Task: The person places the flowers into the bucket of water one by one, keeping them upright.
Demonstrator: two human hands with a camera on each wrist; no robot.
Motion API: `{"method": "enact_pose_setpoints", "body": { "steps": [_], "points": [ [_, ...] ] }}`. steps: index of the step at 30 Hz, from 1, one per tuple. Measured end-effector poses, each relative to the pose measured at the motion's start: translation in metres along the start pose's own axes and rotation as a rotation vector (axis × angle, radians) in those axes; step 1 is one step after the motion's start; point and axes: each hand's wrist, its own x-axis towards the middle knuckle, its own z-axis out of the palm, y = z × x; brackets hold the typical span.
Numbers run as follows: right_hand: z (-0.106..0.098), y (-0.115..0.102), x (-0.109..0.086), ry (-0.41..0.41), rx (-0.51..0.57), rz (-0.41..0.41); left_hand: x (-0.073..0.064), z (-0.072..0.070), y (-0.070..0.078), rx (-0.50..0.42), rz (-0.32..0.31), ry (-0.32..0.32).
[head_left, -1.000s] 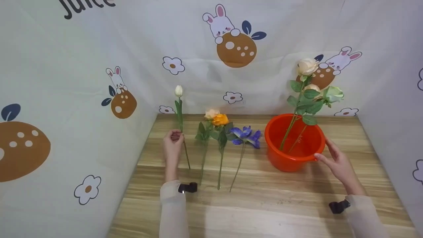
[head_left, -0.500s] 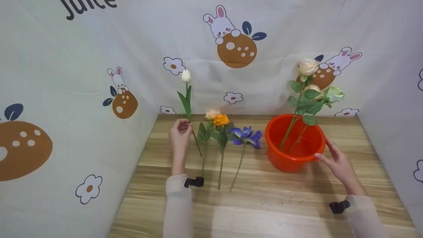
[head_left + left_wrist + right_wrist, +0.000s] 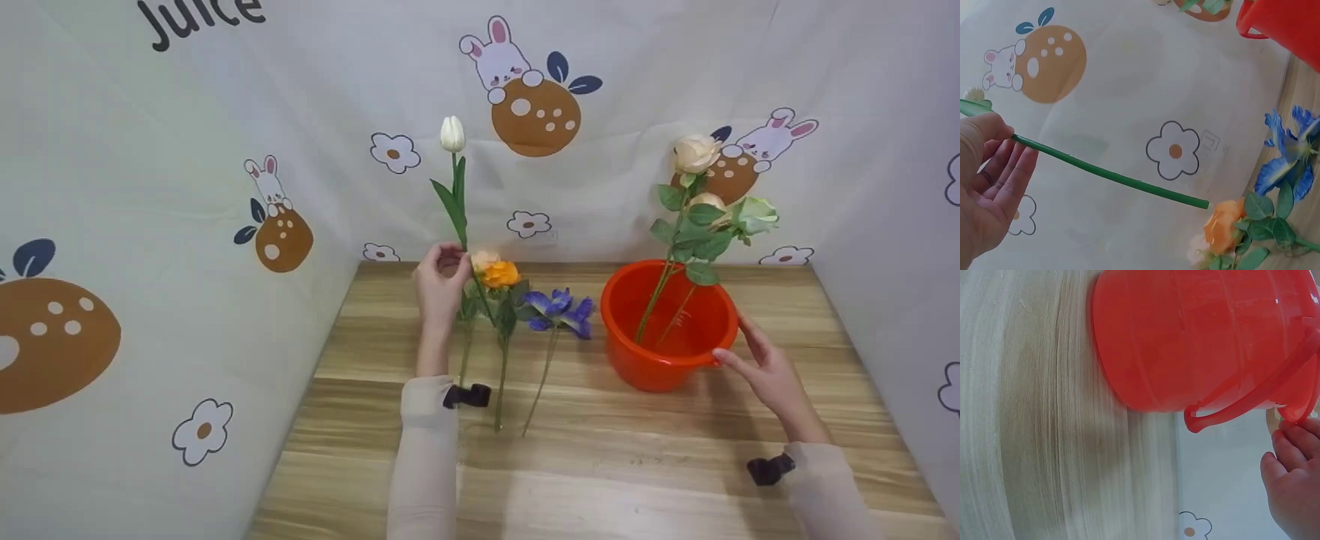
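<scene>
A white tulip [image 3: 452, 135] stands upright, its green stem pinched between the thumb and fingers of my left hand [image 3: 442, 289]. In the left wrist view the bare lower stem [image 3: 1112, 176] juts out past the fingertips. Its lower end overlaps the orange flower [image 3: 501, 274] in the head view. My right hand [image 3: 772, 379] rests against the right side of a red bucket [image 3: 652, 371], thumb and fairly straight fingers spread at the rim. Inside the bucket lean a cream rose [image 3: 697, 154], a second cream rose behind leaves, and a pale green rose [image 3: 756, 216].
On the wooden table [image 3: 585, 480] lie the orange flower, a peach flower [image 3: 484, 261] and a blue-purple flower [image 3: 551, 302], stems toward me. The bucket's handle [image 3: 1252, 402] hangs down its side. A printed cloth [image 3: 622, 187] closes off the back and sides.
My left hand has lifted the tulip and carried it right and away from me, from beside the lying flowers to over them. My right hand and the bucket have stayed put.
</scene>
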Motion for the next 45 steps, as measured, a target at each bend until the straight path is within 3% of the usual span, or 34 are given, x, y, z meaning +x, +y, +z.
{"method": "enact_pose_setpoints", "body": {
  "steps": [10, 24, 33, 45],
  "points": [
    [-0.001, 0.001, 0.000, -0.002, -0.022, 0.032, 0.006, 0.038, 0.032, -0.112, 0.043, -0.082],
    [-0.003, 0.002, 0.000, 0.003, -0.037, 0.048, -0.003, 0.097, 0.062, -0.197, 0.142, -0.189],
    [-0.002, 0.003, 0.001, 0.001, -0.002, 0.032, -0.018, 0.135, 0.058, -0.188, 0.160, -0.279],
    [0.000, 0.000, 0.001, -0.005, -0.018, 0.074, -0.040, 0.175, 0.030, -0.011, 0.165, -0.359]
  ]
}}
